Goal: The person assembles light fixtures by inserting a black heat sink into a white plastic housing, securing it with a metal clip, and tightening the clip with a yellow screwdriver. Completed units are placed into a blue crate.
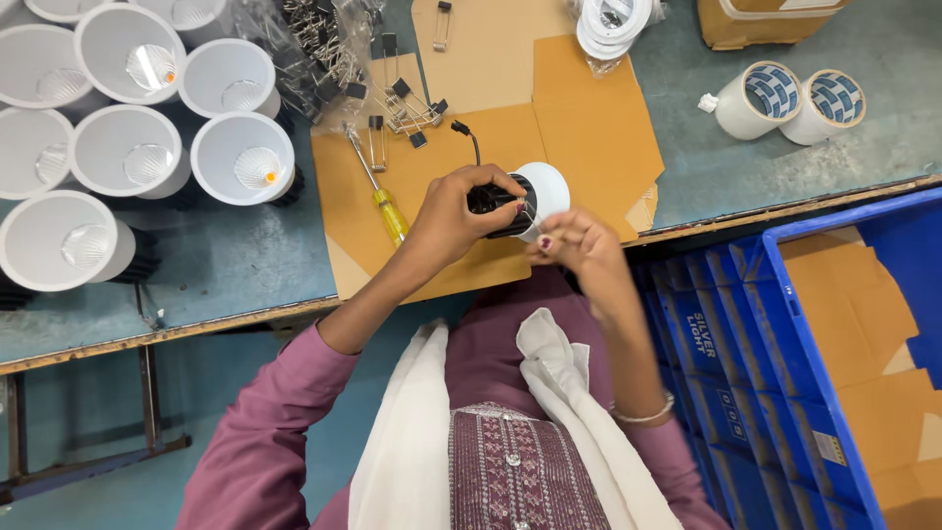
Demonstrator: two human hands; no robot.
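1. Your left hand (456, 218) is closed around the black back part of a lamp (530, 199); the fingers are wrapped tight on it. The lamp lies on its side on the cardboard sheet (589, 128), near the table's front edge, with its white rim turned to the right.
2. Your right hand (579, 245) is just beside the lamp, at its lower right. The thumb and fingers are pressed together, pinching a thin wire clip at the lamp's rim. The clip is too small to see well.
3. A short black cable (469, 137) goes up from the lamp over the cardboard.
4. One screwdriver (378, 191) with a yellow handle lies on the cardboard, just left of your left hand. The handle end is partly hidden by your wrist.
5. Loose spring clips (404, 103) lie above it; I count about six, and one more near the top edge. A clear bag (314, 44) with many more clips is beside them.
6. At the left stand white lamps (242, 157) with the open side up. Seven are fully visible, and two more are cut by the picture's top edge.
7. Two lamps with blue tape (790, 98) on the face lie at the upper right, well apart from your hands.
8. A bag of white rings (613, 25) is at the top.
9. One blue crate (785, 344) with cardboard inside stands at your right, below the table.
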